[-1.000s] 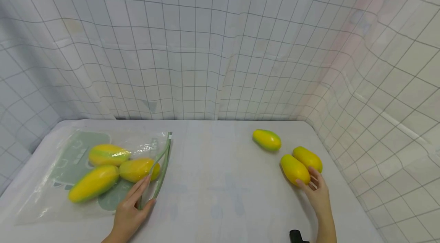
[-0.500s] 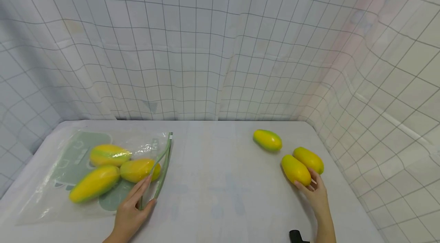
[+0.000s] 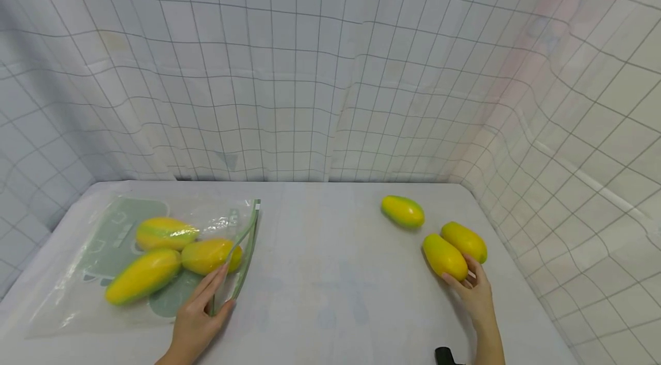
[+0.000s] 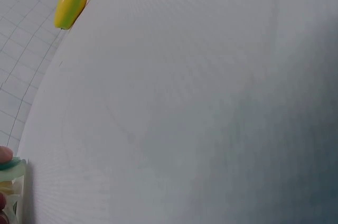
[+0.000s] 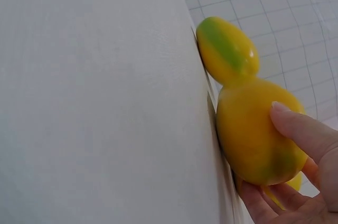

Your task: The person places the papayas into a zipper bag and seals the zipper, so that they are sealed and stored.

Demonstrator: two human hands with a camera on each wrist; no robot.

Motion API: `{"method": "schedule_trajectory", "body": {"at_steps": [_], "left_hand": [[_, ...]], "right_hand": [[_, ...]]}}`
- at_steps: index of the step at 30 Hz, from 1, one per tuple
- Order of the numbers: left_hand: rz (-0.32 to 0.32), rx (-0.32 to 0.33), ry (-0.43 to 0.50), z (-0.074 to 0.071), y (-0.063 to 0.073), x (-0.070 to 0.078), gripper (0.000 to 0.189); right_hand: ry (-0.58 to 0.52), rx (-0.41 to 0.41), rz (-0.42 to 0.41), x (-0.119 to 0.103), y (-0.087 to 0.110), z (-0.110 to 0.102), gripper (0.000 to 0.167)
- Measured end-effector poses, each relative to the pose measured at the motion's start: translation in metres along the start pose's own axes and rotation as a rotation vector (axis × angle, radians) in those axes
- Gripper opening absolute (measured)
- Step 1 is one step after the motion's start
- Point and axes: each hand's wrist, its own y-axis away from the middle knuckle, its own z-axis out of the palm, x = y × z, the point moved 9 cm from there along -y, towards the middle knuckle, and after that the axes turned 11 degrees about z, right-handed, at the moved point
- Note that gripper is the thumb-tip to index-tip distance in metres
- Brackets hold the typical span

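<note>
On the left of the table lies a clear zip bag point(image 3: 64, 310) with green print, three yellow-green papayas point(image 3: 144, 276) inside. My left hand point(image 3: 198, 316) holds the bag's mouth, fingers on the upper zip strip and thumb by the lower one; a gap shows between the strips. In the left wrist view only fingertips point(image 4: 4, 155) and a bit of the bag point(image 4: 17, 170) show. On the right my right hand point(image 3: 475, 290) grips a papaya point(image 3: 444, 256), thumb on one side, fingers beneath and behind. This papaya point(image 5: 253, 129) sits right against another papaya point(image 3: 465, 240).
A third loose papaya point(image 3: 403, 211) lies farther back. A small black object point(image 3: 444, 355) shows at the front edge beside the right forearm. White gridded curtains point(image 3: 289, 95) rise behind and at both sides of the white table point(image 3: 320, 239).
My right hand has closed in slightly on the near papaya, its thumb shifting a little left. The left hand and the bag stay in place; the view has drifted slightly.
</note>
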Motion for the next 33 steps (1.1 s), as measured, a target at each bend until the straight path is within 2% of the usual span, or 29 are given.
{"method": "schedule_trajectory", "body": {"at_steps": [7, 10, 17, 21, 33], "left_hand": [[0.002, 0.001, 0.013, 0.001, 0.0, 0.0, 0.066], [0.007, 0.006, 0.029, 0.001, 0.0, 0.001, 0.065], [0.001, 0.001, 0.021, 0.0, -0.001, 0.001, 0.066], [0.006, 0.008, 0.02, 0.0, -0.001, 0.002, 0.066], [-0.014, 0.0, 0.04, 0.001, 0.0, 0.0, 0.067]], "right_hand": [[0.017, -0.008, 0.006, -0.003, 0.001, 0.002, 0.07], [0.02, -0.011, -0.019, -0.009, 0.003, 0.004, 0.069], [-0.018, -0.034, -0.16, -0.032, 0.004, 0.015, 0.063], [-0.048, -0.067, -0.201, -0.043, 0.004, 0.026, 0.061], [-0.094, -0.232, -0.203, -0.072, 0.006, 0.08, 0.064]]}}
